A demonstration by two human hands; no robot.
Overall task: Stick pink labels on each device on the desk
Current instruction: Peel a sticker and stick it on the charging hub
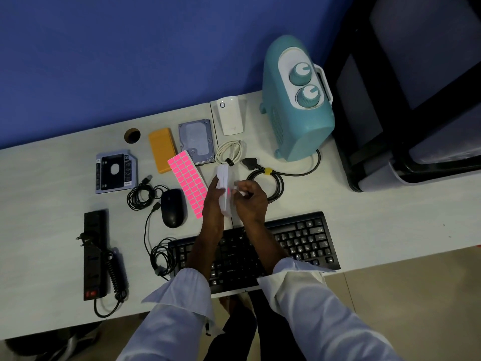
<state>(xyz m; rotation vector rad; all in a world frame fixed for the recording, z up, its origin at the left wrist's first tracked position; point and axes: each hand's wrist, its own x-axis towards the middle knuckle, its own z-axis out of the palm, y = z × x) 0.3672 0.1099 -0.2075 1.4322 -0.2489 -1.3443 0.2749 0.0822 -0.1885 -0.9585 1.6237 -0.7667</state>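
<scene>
My left hand [214, 204] grips a slim white device [225, 190], held on edge above the desk's middle. A small pink label shows on the side of the device facing my right hand [250, 198], whose curled fingers touch that side. The sheet of pink labels [188, 182] lies flat just left of my hands, partly on the orange case [162, 153] and the hard drive [197, 139]. Other devices lie around: a black mouse [172, 208], a black keyboard [299, 241], a drive caddy [115, 171], a black power strip [94, 254], a white adapter [230, 116] and a teal heater [296, 100].
A coiled white cable [229, 151] and the heater's black plug cord [270, 175] lie behind my hands. Black cables [141, 195] coil left of the mouse. A cable hole [132, 135] sits at the back left. A dark chair [416, 100] stands at the desk's right end.
</scene>
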